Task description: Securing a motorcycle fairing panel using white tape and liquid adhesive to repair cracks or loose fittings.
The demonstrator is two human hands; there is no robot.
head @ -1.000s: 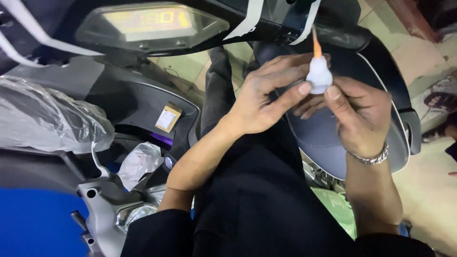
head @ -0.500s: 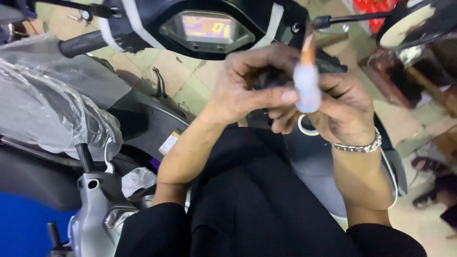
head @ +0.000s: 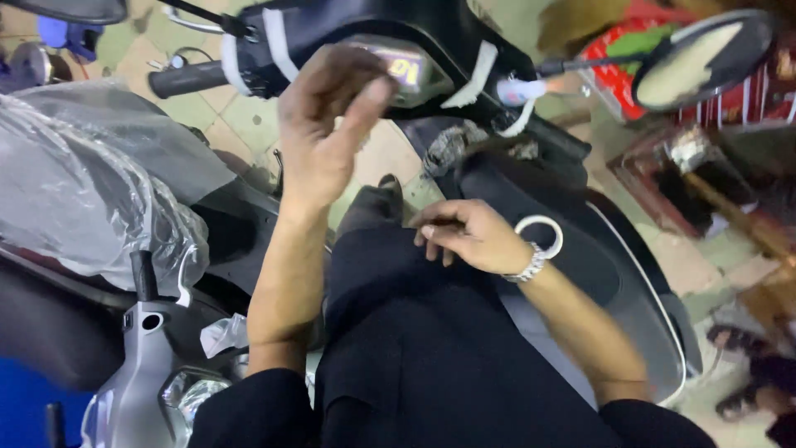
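My left hand (head: 327, 124) is raised at upper centre, fingers loosely curled, empty, in front of the scooter's display (head: 406, 70). My right hand (head: 464, 236) rests mid-frame on my dark trousers (head: 431, 332), fingers curled, holding nothing visible; a white ring (head: 539, 236) lies beside its wrist.

Plastic-wrapped scooter (head: 75, 199) left; round mirror (head: 701, 60) right.

A single view is supplied, taken from a head-worn camera. It is directed steeply downward and forward, at close range, over the lap toward the scooter's instrument panel (head: 406, 70) and handlebar grip (head: 186, 79).
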